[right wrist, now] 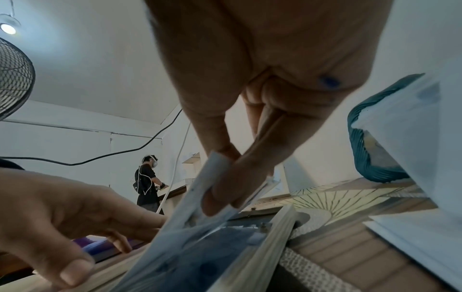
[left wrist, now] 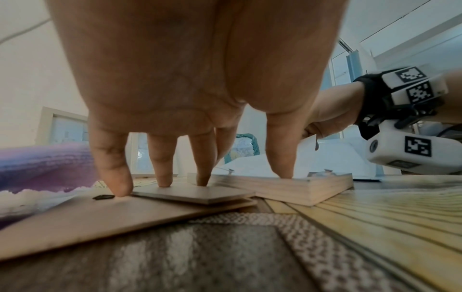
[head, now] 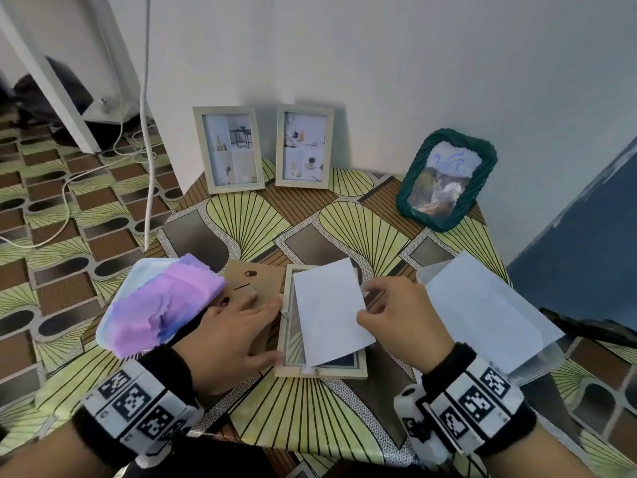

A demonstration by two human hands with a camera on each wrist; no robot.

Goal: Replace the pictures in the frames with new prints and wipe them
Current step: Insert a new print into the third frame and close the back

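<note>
A light wooden frame (head: 320,371) lies face down near the table's front edge, its back open. My right hand (head: 370,305) pinches the right edge of a white print (head: 329,312) between thumb and fingers and holds it tilted over the frame's opening. The right wrist view shows the same pinch on the print (right wrist: 180,247) above the frame (right wrist: 265,243). My left hand (head: 272,329) lies flat with straight fingers on the brown backing board (head: 246,281) left of the frame, and its thumb (left wrist: 282,168) presses on the frame's rail (left wrist: 300,187).
A purple cloth (head: 165,305) lies on a white tray (head: 113,315) at the left. Two wooden frames (head: 229,150) (head: 303,146) and a green woven frame (head: 444,181) lean on the wall. White sheets (head: 482,312) lie at the right. Another person (right wrist: 146,177) stands far off.
</note>
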